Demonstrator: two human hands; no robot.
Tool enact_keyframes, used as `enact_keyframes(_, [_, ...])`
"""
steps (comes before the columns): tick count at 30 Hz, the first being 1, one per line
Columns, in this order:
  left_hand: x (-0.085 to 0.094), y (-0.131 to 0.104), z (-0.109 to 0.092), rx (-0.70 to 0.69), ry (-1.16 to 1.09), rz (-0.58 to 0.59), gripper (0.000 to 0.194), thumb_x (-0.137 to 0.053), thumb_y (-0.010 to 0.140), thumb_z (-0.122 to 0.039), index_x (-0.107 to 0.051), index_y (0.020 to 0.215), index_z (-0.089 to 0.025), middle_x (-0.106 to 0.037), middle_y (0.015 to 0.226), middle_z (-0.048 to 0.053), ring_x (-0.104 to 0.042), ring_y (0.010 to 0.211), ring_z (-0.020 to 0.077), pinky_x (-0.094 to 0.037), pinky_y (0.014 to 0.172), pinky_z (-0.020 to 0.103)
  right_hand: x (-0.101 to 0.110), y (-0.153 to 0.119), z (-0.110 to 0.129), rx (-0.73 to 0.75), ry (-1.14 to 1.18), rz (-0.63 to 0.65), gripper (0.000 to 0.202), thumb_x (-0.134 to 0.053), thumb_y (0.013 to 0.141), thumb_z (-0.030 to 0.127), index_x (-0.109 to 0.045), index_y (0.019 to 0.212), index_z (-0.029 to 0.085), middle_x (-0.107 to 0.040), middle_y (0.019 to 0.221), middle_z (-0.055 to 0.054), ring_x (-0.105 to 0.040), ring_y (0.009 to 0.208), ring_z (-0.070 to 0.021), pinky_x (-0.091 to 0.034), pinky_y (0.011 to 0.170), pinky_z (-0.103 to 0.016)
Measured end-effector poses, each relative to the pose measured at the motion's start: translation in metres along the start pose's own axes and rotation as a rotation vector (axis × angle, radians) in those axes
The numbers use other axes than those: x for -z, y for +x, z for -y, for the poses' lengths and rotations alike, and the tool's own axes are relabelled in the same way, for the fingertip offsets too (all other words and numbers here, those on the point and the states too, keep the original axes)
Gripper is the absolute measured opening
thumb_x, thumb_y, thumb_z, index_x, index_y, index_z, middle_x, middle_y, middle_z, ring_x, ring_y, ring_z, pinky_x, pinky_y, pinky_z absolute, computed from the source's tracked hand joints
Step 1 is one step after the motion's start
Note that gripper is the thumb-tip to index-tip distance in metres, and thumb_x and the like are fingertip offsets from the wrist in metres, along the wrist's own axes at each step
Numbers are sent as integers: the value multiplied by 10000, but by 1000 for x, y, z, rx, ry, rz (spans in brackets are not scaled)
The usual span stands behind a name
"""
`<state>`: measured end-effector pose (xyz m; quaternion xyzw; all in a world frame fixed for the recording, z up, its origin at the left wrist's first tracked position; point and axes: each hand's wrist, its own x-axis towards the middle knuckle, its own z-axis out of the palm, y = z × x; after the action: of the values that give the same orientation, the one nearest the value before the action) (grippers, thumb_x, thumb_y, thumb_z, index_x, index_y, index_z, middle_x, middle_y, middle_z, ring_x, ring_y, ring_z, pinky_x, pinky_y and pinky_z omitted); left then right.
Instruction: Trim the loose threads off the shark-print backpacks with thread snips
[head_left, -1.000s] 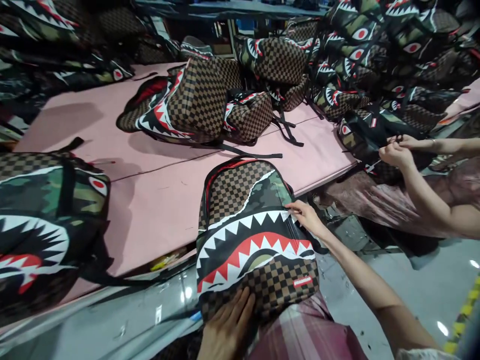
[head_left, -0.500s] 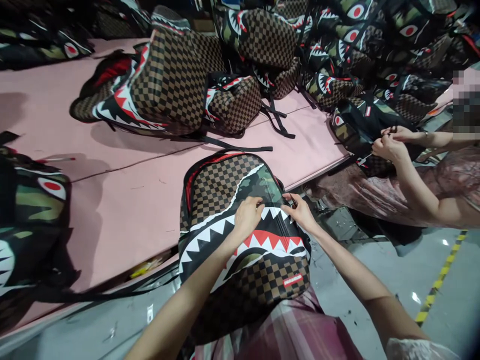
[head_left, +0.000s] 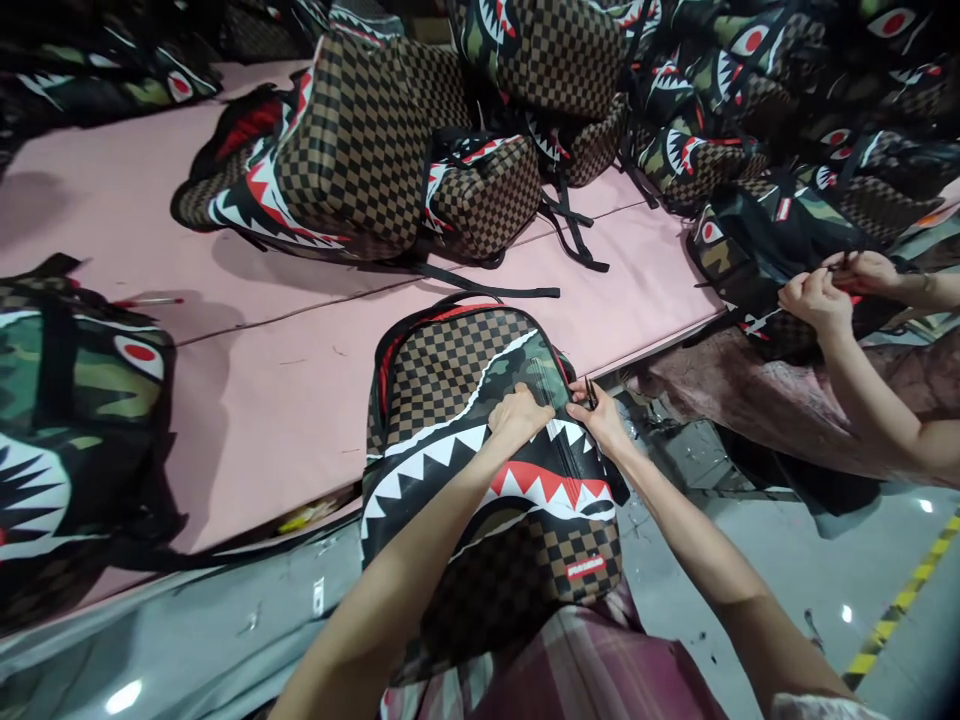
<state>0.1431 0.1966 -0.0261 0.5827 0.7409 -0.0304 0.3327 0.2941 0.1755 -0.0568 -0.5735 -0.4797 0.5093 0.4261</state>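
A backpack (head_left: 450,370) with brown checks, camouflage and a shark-mouth print leans from my lap against the table edge. My left hand (head_left: 519,415) lies on its front panel with the fingers curled in; what they pinch, if anything, is hidden. Beside it, at the bag's right edge, my right hand (head_left: 600,418) is closed around a small black tool (head_left: 592,395), its thumb and a finger touching the panel's side. Thin parallel lines run down the panel between the two hands.
Pink-topped table (head_left: 285,400) ahead bears several similar backpacks, one large checked backpack (head_left: 367,150) among them. Another camouflage backpack (head_left: 90,400) stands at left. On the right, a co-worker's hands (head_left: 832,290) work on a black bag (head_left: 780,235). Yellow-black tape (head_left: 900,600) marks the floor.
My left hand has shifted right and slightly up on the panel, nearer my right hand. The view has turned a little to the left.
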Motion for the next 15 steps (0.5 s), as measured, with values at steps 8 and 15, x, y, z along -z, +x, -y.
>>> enact_keyframes(8, [20, 4, -5, -174, 6, -195, 392, -539, 719, -356, -507, 1065, -175, -665, 953, 118, -629, 881, 288, -435, 704, 354, 10, 6, 13, 137, -258, 80, 336, -584, 695, 263, -600, 1022, 186, -595, 865, -19, -563, 784, -167, -427, 731, -292])
enact_keyframes(15, [14, -7, 22, -308, -138, -320, 146, -436, 826, -240, -564, 888, -210, -639, 899, 16, -603, 806, 138, -427, 691, 245, -12, 48, 44, 33, -307, 70, 301, -720, 597, 196, -624, 882, 202, -659, 848, -76, -579, 906, -262, -396, 762, -334])
